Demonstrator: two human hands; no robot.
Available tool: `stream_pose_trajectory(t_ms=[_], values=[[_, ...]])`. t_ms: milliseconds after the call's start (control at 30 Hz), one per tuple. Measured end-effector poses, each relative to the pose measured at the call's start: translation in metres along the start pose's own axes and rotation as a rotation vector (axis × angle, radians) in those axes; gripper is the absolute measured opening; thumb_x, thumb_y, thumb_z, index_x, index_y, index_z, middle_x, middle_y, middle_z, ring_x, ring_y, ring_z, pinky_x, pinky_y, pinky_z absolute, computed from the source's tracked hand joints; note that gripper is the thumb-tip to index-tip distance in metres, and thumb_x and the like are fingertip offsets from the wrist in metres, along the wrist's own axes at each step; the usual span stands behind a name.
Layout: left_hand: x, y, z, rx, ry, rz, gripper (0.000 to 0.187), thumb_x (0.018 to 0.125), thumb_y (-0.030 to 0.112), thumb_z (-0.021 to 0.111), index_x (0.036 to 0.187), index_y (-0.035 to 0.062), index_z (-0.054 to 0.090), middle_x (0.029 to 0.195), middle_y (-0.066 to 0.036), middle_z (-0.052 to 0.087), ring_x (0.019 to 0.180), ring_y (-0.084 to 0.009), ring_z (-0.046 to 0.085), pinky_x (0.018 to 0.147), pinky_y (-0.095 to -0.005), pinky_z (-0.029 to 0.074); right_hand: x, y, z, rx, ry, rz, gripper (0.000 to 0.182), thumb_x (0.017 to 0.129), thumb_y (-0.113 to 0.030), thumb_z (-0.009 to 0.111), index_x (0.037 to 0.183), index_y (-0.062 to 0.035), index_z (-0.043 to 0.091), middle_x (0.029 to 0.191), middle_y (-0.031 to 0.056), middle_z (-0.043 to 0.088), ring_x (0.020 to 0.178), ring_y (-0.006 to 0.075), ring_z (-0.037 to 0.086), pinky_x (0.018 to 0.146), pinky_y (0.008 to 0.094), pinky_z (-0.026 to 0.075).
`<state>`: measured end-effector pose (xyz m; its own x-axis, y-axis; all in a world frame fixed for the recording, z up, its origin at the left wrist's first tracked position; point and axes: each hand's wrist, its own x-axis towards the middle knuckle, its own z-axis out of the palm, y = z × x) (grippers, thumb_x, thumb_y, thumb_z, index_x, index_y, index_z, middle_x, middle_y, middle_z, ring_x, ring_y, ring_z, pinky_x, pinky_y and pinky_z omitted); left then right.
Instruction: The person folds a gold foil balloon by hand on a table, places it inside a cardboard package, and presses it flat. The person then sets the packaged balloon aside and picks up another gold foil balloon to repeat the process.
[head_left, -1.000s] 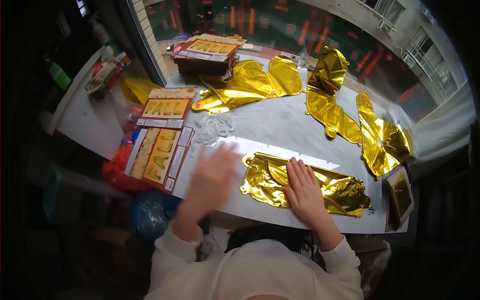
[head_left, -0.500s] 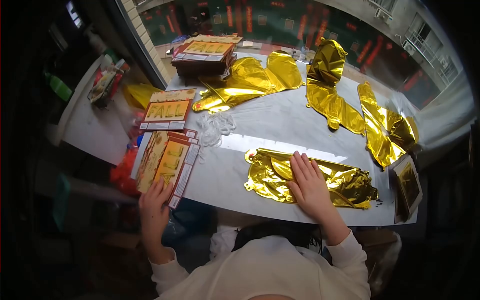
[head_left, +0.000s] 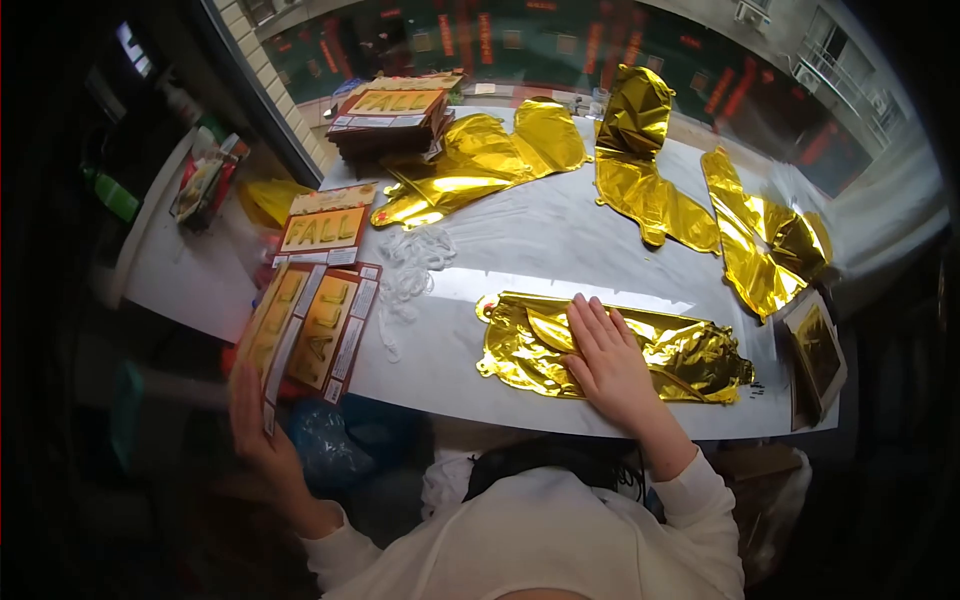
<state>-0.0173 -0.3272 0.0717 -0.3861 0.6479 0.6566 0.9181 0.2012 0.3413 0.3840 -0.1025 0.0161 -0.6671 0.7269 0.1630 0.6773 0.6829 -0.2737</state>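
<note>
At the left table edge, my left hand [head_left: 265, 435] is closed on a FALL balloon packet [head_left: 274, 335], which is tilted up on its side. Some of the fingers are hidden behind it. Beside it another FALL packet [head_left: 325, 330] lies on the table. My right hand [head_left: 612, 368] rests flat, fingers stretched, on a folded gold foil balloon [head_left: 525, 350] at the table's front. This foil is creased and has small tabs at its left end.
A tall stack of FALL packets [head_left: 385, 125] stands at the back left, with another packet [head_left: 322, 232] in front. White string [head_left: 415, 262] lies nearby. More gold foil balloons [head_left: 500, 160] spread across the back and right. An upright card box [head_left: 812, 350] stands at the right edge.
My left hand has moved left and turned the upper packet up on its side, uncovering more of the packet beside it. My right hand stays on the gold foil. The view has shifted slightly.
</note>
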Motion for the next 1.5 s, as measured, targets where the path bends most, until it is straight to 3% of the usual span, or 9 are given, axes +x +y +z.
stream_pose_trajectory(t_ms=[200,267,300,500,833,1133,1300,1400,1500], values=[[-0.028,0.104,0.075,-0.661,-0.003,0.021,0.042,0.112,0.023,0.051,0.146,-0.0001,0.059,0.141,-0.019,0.066,0.137,-0.0246,0.058,0.117,-0.0432,0.042,-0.002,0.001,0.003,0.005,0.013,-0.004,0.066,0.107,-0.036,0.051,0.161,-0.0022,0.034,0.169,0.0154,0.033,0.157,0.0329,0.029,0.128,0.0461,0.021],[-0.092,0.099,0.139,-0.948,-0.330,-0.075,0.036,0.107,0.008,0.053,0.139,-0.0047,0.061,0.154,-0.020,0.054,0.146,-0.0321,0.048,0.119,-0.0461,0.036,-0.001,0.002,0.003,-0.008,0.049,0.002,0.066,0.105,-0.036,0.053,0.159,-0.0009,0.037,0.168,0.0162,0.035,0.156,0.0339,0.031,0.127,0.0477,0.024],[-0.020,0.177,0.124,-1.056,-0.508,0.295,0.063,0.089,-0.005,0.058,0.151,0.0059,0.054,0.166,-0.027,0.034,0.157,-0.0428,0.030,0.125,-0.0630,0.012,-0.001,0.002,0.002,0.058,-0.009,0.016,0.066,0.106,-0.038,0.052,0.161,-0.0048,0.036,0.168,0.0153,0.036,0.156,0.0333,0.031,0.128,0.0465,0.022],[0.013,0.202,0.137,-0.442,-1.056,0.630,0.078,0.085,-0.006,0.052,0.160,0.0086,0.040,0.166,-0.021,0.036,0.157,-0.0399,0.029,0.123,-0.0709,0.006,-0.004,0.015,0.006,0.173,-0.398,0.084,0.073,0.107,-0.062,0.034,0.166,-0.0199,0.029,0.172,0.0078,0.027,0.158,0.0310,0.027,0.129,0.0531,0.015],[0.011,0.195,0.194,-0.234,-0.844,0.595,0.073,0.104,0.035,0.052,0.163,-0.0020,0.028,0.170,-0.022,0.027,0.159,-0.0353,0.025,0.128,-0.0561,0.011,-0.010,0.010,0.005,0.037,-0.350,0.112,0.082,0.099,-0.071,0.044,0.165,-0.0239,0.033,0.172,0.0084,0.028,0.158,0.0323,0.026,0.129,0.0550,0.014],[0.005,0.193,0.194,-0.203,-0.810,0.616,0.075,0.102,0.037,0.055,0.162,-0.0010,0.031,0.171,-0.020,0.027,0.159,-0.0339,0.025,0.128,-0.0551,0.012,-0.036,0.021,-0.047,-0.163,0.026,-0.017,0.075,0.101,-0.064,0.049,0.160,-0.0203,0.042,0.162,0.0102,0.046,0.151,0.0335,0.040,0.126,0.0513,0.025],[0.006,0.195,0.194,-0.177,-0.816,0.610,0.075,0.101,0.037,0.055,0.162,0.0009,0.032,0.171,-0.019,0.027,0.159,-0.0337,0.026,0.128,-0.0548,0.013,-0.073,0.043,-0.072,1.182,0.323,0.549,0.063,0.106,-0.037,0.057,0.158,-0.0040,0.042,0.126,0.0114,0.068,0.109,0.0162,0.067,0.095,0.0294,0.053],[0.006,0.195,0.193,-0.165,-0.831,0.617,0.074,0.102,0.035,0.053,0.163,0.0015,0.030,0.172,-0.019,0.025,0.159,-0.0341,0.024,0.128,-0.0540,0.012,-0.072,0.056,-0.083,1.683,0.280,0.620,0.056,0.107,-0.024,0.053,0.156,0.0002,0.042,0.100,0.0041,0.069,0.089,0.0071,0.065,0.079,0.0233,0.052],[0.006,0.195,0.192,-0.203,-0.838,0.595,0.073,0.102,0.033,0.052,0.164,0.0017,0.028,0.173,-0.019,0.023,0.160,-0.0344,0.023,0.129,-0.0538,0.010,-0.066,0.047,-0.087,1.389,0.267,0.652,0.057,0.104,-0.013,0.055,0.158,-0.0023,0.039,0.086,-0.0005,0.062,0.076,0.0042,0.059,0.065,0.0190,0.046]])
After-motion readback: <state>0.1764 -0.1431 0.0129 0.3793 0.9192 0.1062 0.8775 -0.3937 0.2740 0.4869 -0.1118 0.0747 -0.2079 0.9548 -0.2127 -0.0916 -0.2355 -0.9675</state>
